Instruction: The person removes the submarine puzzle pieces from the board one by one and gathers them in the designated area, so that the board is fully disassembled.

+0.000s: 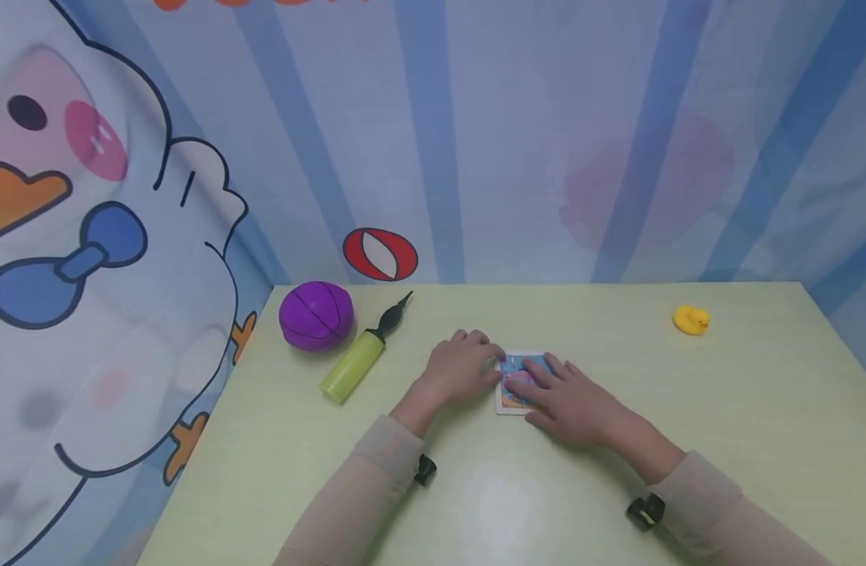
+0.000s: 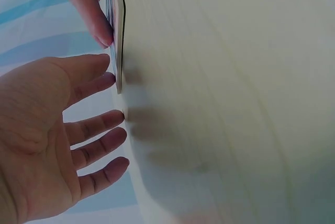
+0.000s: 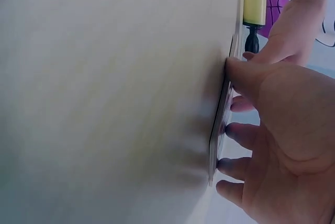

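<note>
A small square board [image 1: 512, 401] with a bright blue, pink and orange picture and a pale border lies flat on the table. My right hand [image 1: 573, 399] rests over its right part, hiding much of the picture, fingers spread across the top. In the right wrist view, the right thumb [image 3: 242, 75] lies at the edge of the thin board [image 3: 213, 153]. My left hand [image 1: 463, 366] is at the board's left edge, thumb and index finger beside it. The left wrist view shows the left fingers [image 2: 99, 124] loosely extended, with their tips close over the tabletop.
A purple ball [image 1: 316, 316] sits at the table's back left. Beside it lies a yellow-green hand pump [image 1: 355, 365] with a black nozzle. A yellow rubber duck [image 1: 691, 320] stands at the back right. A printed cloth backdrop [image 1: 518, 141] rises behind the table [image 1: 489, 503].
</note>
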### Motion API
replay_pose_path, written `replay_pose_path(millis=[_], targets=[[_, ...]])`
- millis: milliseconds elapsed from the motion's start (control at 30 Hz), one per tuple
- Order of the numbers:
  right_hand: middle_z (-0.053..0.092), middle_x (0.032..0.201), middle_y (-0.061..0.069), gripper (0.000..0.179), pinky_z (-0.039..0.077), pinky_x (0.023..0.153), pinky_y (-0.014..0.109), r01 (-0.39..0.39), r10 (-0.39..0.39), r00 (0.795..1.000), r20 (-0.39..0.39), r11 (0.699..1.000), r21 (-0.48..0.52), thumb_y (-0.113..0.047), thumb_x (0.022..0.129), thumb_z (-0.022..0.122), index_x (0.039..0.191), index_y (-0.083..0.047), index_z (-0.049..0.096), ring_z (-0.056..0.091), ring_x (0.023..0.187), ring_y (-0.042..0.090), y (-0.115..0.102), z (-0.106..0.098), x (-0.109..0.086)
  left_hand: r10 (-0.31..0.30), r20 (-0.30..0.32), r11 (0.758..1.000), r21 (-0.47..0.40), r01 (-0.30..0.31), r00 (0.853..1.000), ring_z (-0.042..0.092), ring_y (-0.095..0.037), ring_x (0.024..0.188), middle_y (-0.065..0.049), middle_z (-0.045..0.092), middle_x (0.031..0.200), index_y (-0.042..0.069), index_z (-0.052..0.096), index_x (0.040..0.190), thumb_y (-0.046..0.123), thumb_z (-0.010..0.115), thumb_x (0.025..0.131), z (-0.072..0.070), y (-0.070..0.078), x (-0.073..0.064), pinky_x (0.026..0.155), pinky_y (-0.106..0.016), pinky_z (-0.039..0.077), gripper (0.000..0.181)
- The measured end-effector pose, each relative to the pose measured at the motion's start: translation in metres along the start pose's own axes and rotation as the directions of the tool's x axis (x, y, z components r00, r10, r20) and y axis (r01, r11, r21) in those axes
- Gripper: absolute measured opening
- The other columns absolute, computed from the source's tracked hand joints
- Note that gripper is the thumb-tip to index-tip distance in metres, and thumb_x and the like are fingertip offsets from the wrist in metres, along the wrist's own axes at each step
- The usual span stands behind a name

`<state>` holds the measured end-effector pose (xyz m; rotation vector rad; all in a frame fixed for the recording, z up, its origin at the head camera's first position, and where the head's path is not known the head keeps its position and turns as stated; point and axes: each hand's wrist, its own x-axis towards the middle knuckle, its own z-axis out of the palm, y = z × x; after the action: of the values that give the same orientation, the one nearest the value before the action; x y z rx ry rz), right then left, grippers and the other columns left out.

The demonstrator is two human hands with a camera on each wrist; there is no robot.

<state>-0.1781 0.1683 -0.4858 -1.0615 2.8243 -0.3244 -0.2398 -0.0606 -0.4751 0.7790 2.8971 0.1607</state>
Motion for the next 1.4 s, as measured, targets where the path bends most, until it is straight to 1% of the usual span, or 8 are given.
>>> replay_pose_path(millis=[100, 267, 400, 533, 633, 1000, 1200, 1400], targets=[[0.035, 0.161, 0.027, 0.052, 0.030, 0.113, 0.068, 0.029, -0.029, 1.000, -0.008, 1.000, -0.013, -0.031, 0.107, 0.057, 0.156, -0.017, 0.049, 0.028, 0.143, 0.061, -0.002, -0.002, -0.001, -0.001, -0.002, 1.000, 0.009, 0.001, 1.000, 0.051, -0.025, 0.129, -0.001, 0.057, 0.144, 0.032, 0.065, 0.140, 0.048, 0.060, 0.103, 0.001, 0.001, 0.001, 0.097, -0.046, 0.050, 0.040], [0.035, 0.161, 0.028, 0.051, 0.031, 0.114, 0.065, 0.027, -0.027, 1.000, -0.011, 1.000, -0.008, -0.031, 0.107, 0.058, 0.156, -0.017, 0.050, 0.028, 0.143, 0.062, -0.003, -0.003, -0.002, -0.008, -0.014, 1.000, 0.001, 0.008, 1.000, 0.053, -0.023, 0.125, -0.001, 0.058, 0.141, 0.030, 0.066, 0.138, 0.048, 0.061, 0.103, 0.004, 0.003, 0.004, 0.094, -0.045, 0.051, 0.039], [0.035, 0.160, 0.030, 0.050, 0.031, 0.114, 0.065, 0.019, -0.019, 1.000, -0.014, 1.000, 0.008, -0.030, 0.107, 0.058, 0.155, -0.018, 0.051, 0.028, 0.142, 0.063, -0.002, -0.001, -0.001, -0.026, -0.032, 0.999, -0.036, 0.025, 0.999, 0.056, -0.021, 0.117, -0.001, 0.060, 0.132, 0.027, 0.070, 0.132, 0.048, 0.066, 0.100, 0.006, 0.006, 0.007, 0.088, -0.041, 0.053, 0.039], [0.034, 0.158, 0.034, 0.049, 0.032, 0.113, 0.066, 0.007, -0.007, 1.000, -0.014, 1.000, 0.026, -0.029, 0.107, 0.059, 0.154, -0.019, 0.052, 0.027, 0.143, 0.063, -0.002, 0.000, -0.001, -0.042, -0.043, 0.996, -0.084, 0.039, 0.998, 0.060, -0.019, 0.106, 0.000, 0.061, 0.121, 0.022, 0.073, 0.126, 0.046, 0.073, 0.097, 0.005, 0.010, 0.009, 0.082, -0.037, 0.054, 0.038], [0.034, 0.157, 0.036, 0.048, 0.033, 0.112, 0.066, 0.001, 0.000, 1.000, -0.015, 0.999, 0.035, -0.028, 0.106, 0.059, 0.153, -0.020, 0.053, 0.026, 0.143, 0.062, -0.002, 0.000, -0.002, -0.049, -0.043, 0.994, -0.100, 0.044, 0.998, 0.061, -0.017, 0.101, 0.000, 0.061, 0.117, 0.020, 0.073, 0.125, 0.045, 0.074, 0.096, 0.005, 0.011, 0.011, 0.080, -0.036, 0.054, 0.038], [0.035, 0.156, 0.036, 0.048, 0.033, 0.112, 0.065, 0.009, -0.009, 1.000, -0.019, 1.000, 0.020, -0.028, 0.106, 0.060, 0.153, -0.020, 0.054, 0.027, 0.143, 0.063, -0.003, 0.001, -0.001, -0.074, -0.009, 0.983, -0.167, 0.071, 0.997, 0.064, -0.021, 0.104, -0.003, 0.061, 0.122, 0.016, 0.068, 0.127, 0.040, 0.075, 0.096, 0.005, 0.010, 0.013, 0.084, -0.038, 0.054, 0.040], [0.035, 0.156, 0.037, 0.048, 0.034, 0.112, 0.065, 0.001, -0.001, 1.000, -0.019, 1.000, 0.024, -0.027, 0.106, 0.060, 0.153, -0.020, 0.054, 0.028, 0.142, 0.063, -0.003, 0.000, -0.001, -0.084, -0.006, 0.979, -0.186, 0.081, 0.996, 0.064, -0.020, 0.102, -0.002, 0.060, 0.121, 0.015, 0.067, 0.129, 0.041, 0.075, 0.096, 0.008, 0.009, 0.015, 0.082, -0.037, 0.054, 0.042], [0.036, 0.155, 0.037, 0.048, 0.033, 0.112, 0.065, 0.003, -0.003, 1.000, -0.024, 1.000, 0.026, -0.027, 0.105, 0.060, 0.152, -0.018, 0.054, 0.028, 0.142, 0.063, -0.004, -0.001, -0.001, -0.111, -0.012, 0.969, -0.225, 0.105, 0.994, 0.063, -0.020, 0.101, -0.001, 0.061, 0.118, 0.015, 0.067, 0.128, 0.041, 0.077, 0.095, 0.007, 0.010, 0.013, 0.084, -0.037, 0.053, 0.043]])
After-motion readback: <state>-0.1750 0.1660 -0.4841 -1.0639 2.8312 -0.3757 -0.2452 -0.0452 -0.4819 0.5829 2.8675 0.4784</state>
